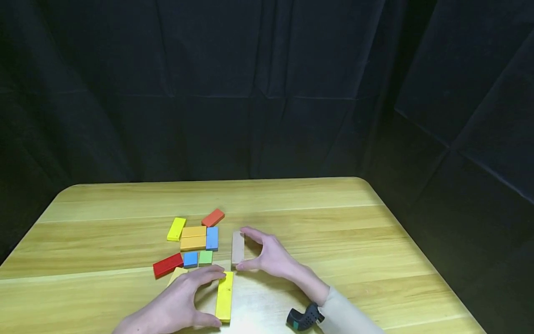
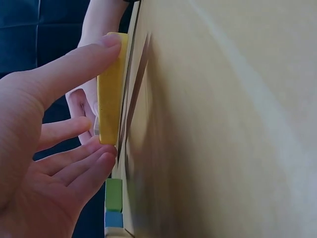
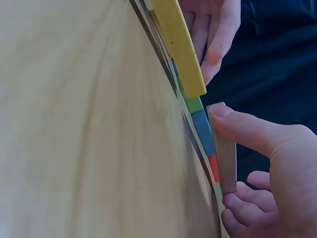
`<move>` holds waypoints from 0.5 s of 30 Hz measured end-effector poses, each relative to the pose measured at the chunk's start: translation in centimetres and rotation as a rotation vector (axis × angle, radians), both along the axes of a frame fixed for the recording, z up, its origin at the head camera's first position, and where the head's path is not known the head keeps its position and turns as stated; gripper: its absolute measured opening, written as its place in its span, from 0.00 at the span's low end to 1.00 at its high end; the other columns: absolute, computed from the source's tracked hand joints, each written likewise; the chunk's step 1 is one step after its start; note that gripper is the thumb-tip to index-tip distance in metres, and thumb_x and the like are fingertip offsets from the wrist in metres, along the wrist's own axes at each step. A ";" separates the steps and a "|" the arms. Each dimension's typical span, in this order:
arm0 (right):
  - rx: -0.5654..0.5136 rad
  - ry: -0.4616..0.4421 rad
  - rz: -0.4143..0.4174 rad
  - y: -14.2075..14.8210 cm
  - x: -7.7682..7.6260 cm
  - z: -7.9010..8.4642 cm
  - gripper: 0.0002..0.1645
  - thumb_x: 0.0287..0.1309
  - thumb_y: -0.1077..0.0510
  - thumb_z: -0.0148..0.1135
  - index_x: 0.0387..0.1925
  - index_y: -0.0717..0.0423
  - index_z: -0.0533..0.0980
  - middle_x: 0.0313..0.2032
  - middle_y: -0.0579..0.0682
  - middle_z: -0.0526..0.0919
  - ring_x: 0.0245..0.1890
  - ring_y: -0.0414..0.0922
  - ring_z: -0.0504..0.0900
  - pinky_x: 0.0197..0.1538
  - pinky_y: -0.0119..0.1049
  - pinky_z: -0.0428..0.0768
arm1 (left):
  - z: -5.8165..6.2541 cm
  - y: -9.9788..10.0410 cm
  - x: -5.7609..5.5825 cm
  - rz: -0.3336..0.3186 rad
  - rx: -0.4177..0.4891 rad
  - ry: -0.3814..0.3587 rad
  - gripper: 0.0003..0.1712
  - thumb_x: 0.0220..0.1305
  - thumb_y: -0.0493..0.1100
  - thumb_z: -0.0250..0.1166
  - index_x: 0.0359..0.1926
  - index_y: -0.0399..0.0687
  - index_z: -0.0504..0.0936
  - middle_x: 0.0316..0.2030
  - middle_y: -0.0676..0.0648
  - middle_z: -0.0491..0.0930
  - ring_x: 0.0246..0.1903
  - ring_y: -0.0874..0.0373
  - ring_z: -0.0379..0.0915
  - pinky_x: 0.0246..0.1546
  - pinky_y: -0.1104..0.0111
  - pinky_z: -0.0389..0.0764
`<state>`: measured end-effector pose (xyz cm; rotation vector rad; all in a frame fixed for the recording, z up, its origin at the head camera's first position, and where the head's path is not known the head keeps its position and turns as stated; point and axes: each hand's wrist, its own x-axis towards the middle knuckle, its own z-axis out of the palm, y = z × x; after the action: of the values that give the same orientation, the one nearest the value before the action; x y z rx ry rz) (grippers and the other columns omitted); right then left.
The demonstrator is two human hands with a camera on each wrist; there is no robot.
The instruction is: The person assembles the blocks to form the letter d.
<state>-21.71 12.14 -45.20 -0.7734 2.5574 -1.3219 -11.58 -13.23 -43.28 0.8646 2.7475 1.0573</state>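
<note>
My left hand (image 1: pixel 175 301) pinches a long yellow block (image 1: pixel 224 297) by its two ends, thumb at the near end and fingertips at the far one. In the left wrist view, that yellow block (image 2: pixel 111 94) appears raised above the tabletop, with a shadow beside it. A plain pale wooden block (image 1: pixel 238 248) is gripped the same way by my right hand (image 1: pixel 271 256), farther forward and slightly right of the yellow one. The right wrist view shows the pale block (image 3: pixel 227 161) between thumb and fingertips.
Left of the pale block lie two orange blocks (image 1: pixel 193 243), a blue block (image 1: pixel 212 239), a small blue block (image 1: pixel 190 260) and a green block (image 1: pixel 206 258). Around them are a red block (image 1: pixel 168 265), a shorter yellow block (image 1: pixel 176 229), an orange-red block (image 1: pixel 213 217) and a half-hidden beige block (image 1: pixel 177 273).
</note>
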 end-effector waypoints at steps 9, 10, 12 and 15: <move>0.004 -0.002 0.005 1.5 0.7 0.6 0.57 0.41 0.41 0.81 0.72 0.48 0.66 0.70 0.47 0.70 0.71 0.50 0.66 0.73 0.54 0.63 | -0.3 0.3 0.1 0.013 -0.004 -0.021 0.49 0.42 0.69 0.77 0.64 0.56 0.76 0.64 0.54 0.75 0.62 0.51 0.72 0.60 0.50 0.76; 0.000 -0.002 0.004 1.7 0.7 0.6 0.57 0.41 0.41 0.81 0.72 0.48 0.66 0.70 0.48 0.70 0.71 0.50 0.66 0.73 0.54 0.63 | -0.3 0.3 0.2 0.012 -0.004 -0.017 0.48 0.42 0.69 0.77 0.64 0.56 0.76 0.64 0.54 0.75 0.62 0.51 0.72 0.60 0.50 0.76; -0.004 0.005 0.004 2.1 0.8 0.7 0.57 0.40 0.42 0.82 0.72 0.48 0.66 0.71 0.49 0.69 0.71 0.51 0.66 0.73 0.55 0.63 | -0.4 0.4 0.2 0.012 -0.006 -0.007 0.48 0.42 0.69 0.77 0.64 0.56 0.76 0.64 0.54 0.75 0.62 0.51 0.72 0.60 0.50 0.75; -0.004 0.020 -0.005 2.7 0.9 0.9 0.57 0.39 0.42 0.82 0.72 0.48 0.66 0.71 0.49 0.69 0.71 0.52 0.66 0.73 0.56 0.63 | -0.3 0.6 0.3 0.010 -0.007 0.002 0.48 0.43 0.68 0.77 0.64 0.55 0.76 0.63 0.54 0.75 0.61 0.51 0.73 0.60 0.52 0.76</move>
<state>-20.80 14.81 -44.29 -0.7848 2.5744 -1.3275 -11.29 -12.65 -43.62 0.8520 2.7582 1.0480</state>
